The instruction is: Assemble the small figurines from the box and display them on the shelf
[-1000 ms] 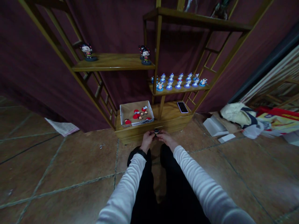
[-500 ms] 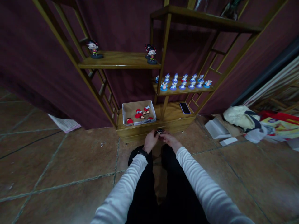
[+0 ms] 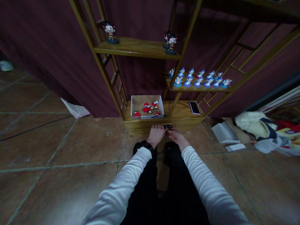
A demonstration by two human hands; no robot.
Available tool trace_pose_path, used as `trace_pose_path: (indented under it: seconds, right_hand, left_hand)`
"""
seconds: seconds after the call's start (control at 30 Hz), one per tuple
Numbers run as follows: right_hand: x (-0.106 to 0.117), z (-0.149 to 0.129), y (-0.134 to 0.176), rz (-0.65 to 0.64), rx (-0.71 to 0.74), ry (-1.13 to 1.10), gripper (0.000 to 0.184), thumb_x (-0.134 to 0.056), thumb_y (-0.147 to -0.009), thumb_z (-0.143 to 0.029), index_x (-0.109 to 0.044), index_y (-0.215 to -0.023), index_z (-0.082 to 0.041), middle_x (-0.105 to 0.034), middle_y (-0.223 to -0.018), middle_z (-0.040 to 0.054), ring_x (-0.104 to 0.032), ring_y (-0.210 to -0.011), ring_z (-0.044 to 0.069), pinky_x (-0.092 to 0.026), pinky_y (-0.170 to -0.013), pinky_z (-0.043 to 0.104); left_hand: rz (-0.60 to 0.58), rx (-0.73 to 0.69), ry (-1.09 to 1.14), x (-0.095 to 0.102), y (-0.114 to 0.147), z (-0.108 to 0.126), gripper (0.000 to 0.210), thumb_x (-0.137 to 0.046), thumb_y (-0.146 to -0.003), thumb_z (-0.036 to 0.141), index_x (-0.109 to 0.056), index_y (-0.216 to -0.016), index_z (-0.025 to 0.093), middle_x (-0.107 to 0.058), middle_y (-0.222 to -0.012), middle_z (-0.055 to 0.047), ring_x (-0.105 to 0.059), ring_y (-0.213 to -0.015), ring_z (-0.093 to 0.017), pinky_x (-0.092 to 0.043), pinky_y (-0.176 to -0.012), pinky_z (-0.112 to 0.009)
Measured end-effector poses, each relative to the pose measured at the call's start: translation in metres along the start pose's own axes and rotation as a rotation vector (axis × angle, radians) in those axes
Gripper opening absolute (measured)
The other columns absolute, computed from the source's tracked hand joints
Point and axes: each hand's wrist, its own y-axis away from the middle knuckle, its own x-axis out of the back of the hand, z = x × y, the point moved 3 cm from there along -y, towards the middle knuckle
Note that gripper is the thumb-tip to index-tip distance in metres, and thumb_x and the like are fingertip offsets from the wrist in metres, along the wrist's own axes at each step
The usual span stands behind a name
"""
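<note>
In front of the low wooden drawer, my left hand (image 3: 156,133) is closed, its back turned up and its knuckles toward the drawer front. My right hand (image 3: 176,136) comes in from the other side with bent fingers. Between them is a small dark piece (image 3: 167,126) with a few light spots, held at the fingertips; its exact kind is too small to tell. Just beyond, a shallow cardboard box (image 3: 138,101) holds several red discs (image 3: 145,109) and small doll heads (image 3: 150,112). Black-haired figurines (image 3: 172,43) on dark round bases stand on the shelf above.
Rows of blue and white figurines (image 3: 198,82) fill the right shelf (image 3: 199,89). A phone (image 3: 194,107) lies on the lower ledge. White box parts (image 3: 225,132) and a cream bag (image 3: 254,124) are on the floor at right. A cable (image 3: 35,129) runs at left.
The view has shifted, so the shelf sits farther right and higher. My left hand has rolled its back upward, and the dark piece now looks flatter between the hands.
</note>
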Motion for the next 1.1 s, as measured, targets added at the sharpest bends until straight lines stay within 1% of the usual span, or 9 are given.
trace_pose_path:
  seconds: [0.27,0.4,0.47,0.57,0.7,0.77,0.87,0.93,1.1]
  right_hand:
    - [0.0,0.0,0.001,0.021,-0.005,-0.007,0.026,-0.064,-0.063,-0.006,-0.062,-0.083,-0.023,-0.07,-0.077,-0.0017,-0.066,-0.076,0.015,-0.053,-0.077,0.03]
    - [0.001,0.0,0.003,0.023,-0.011,0.032,0.029,-0.065,-0.063,-0.007,-0.062,-0.087,-0.023,-0.071,-0.081,-0.0007,-0.067,-0.078,0.016,-0.053,-0.078,0.03]
    - [0.003,0.0,0.003,0.027,-0.015,0.038,0.03,-0.066,-0.063,-0.007,-0.061,-0.088,-0.023,-0.071,-0.083,-0.0004,-0.067,-0.078,0.015,-0.053,-0.077,0.03]
    - [0.005,0.001,0.003,0.047,-0.029,0.029,0.029,-0.068,-0.063,-0.008,-0.061,-0.087,-0.022,-0.071,-0.084,-0.001,-0.067,-0.077,0.014,-0.053,-0.077,0.029]
    - [0.006,0.0,0.003,0.066,-0.047,0.014,0.023,-0.07,-0.063,-0.009,-0.06,-0.08,-0.021,-0.07,-0.076,-0.0025,-0.065,-0.067,0.011,-0.053,-0.075,0.029]
    - [0.005,0.0,0.003,0.075,-0.056,0.017,0.021,-0.07,-0.063,-0.009,-0.06,-0.077,-0.02,-0.069,-0.072,-0.0027,-0.064,-0.063,0.011,-0.053,-0.074,0.029]
    - [0.002,0.0,0.004,0.064,-0.078,0.032,0.022,-0.07,-0.062,-0.008,-0.061,-0.078,-0.02,-0.069,-0.072,-0.0019,-0.064,-0.064,0.012,-0.054,-0.074,0.03]
    - [0.0,0.0,0.005,0.041,-0.085,0.03,0.022,-0.071,-0.062,-0.008,-0.061,-0.078,-0.019,-0.07,-0.074,-0.0012,-0.065,-0.066,0.012,-0.054,-0.074,0.03]
    - [-0.003,0.0,0.006,0.011,-0.073,0.02,0.022,-0.071,-0.062,-0.009,-0.062,-0.079,-0.019,-0.07,-0.074,-0.0011,-0.066,-0.068,0.012,-0.054,-0.075,0.029]
  left_hand:
    - [-0.025,-0.046,-0.063,-0.002,0.004,0.0,0.032,-0.041,-0.089,0.029,-0.063,-0.096,0.008,-0.059,-0.094,-0.022,-0.053,-0.097,-0.03,-0.03,-0.087,-0.04]
    - [-0.02,-0.019,0.016,-0.005,0.006,0.0,0.028,-0.043,-0.088,0.029,-0.064,-0.091,0.01,-0.06,-0.094,-0.021,-0.052,-0.1,-0.03,-0.029,-0.09,-0.04]
    - [-0.004,0.021,0.113,-0.006,0.007,-0.002,0.025,-0.047,-0.087,0.029,-0.064,-0.087,0.011,-0.06,-0.094,-0.021,-0.052,-0.101,-0.03,-0.029,-0.091,-0.04]
    - [0.018,0.155,0.328,-0.01,0.005,-0.011,0.019,-0.056,-0.081,0.031,-0.063,-0.077,0.014,-0.062,-0.087,-0.016,-0.055,-0.097,-0.027,-0.034,-0.088,-0.035]
    - [-0.032,0.327,0.654,-0.018,-0.004,-0.028,0.017,-0.066,-0.073,0.028,-0.058,-0.061,0.019,-0.058,-0.063,-0.004,-0.058,-0.074,-0.02,-0.04,-0.071,-0.027]
    - [-0.087,0.394,0.855,-0.022,-0.008,-0.034,0.014,-0.066,-0.072,0.024,-0.059,-0.062,0.017,-0.056,-0.057,-0.001,-0.056,-0.063,-0.016,-0.04,-0.064,-0.025]
    - [-0.151,0.484,1.145,-0.025,-0.01,-0.037,0.007,-0.067,-0.07,0.02,-0.063,-0.072,0.014,-0.059,-0.058,0.0,-0.054,-0.054,-0.011,-0.041,-0.059,-0.023]
    - [-0.146,0.503,1.235,-0.025,-0.009,-0.037,0.01,-0.068,-0.068,0.016,-0.064,-0.077,0.013,-0.061,-0.061,0.0,-0.054,-0.052,-0.01,-0.041,-0.058,-0.023]
    - [-0.084,0.53,1.311,-0.026,-0.006,-0.036,0.016,-0.069,-0.062,0.008,-0.063,-0.076,0.013,-0.062,-0.06,0.0,-0.056,-0.052,-0.009,-0.043,-0.055,-0.021]
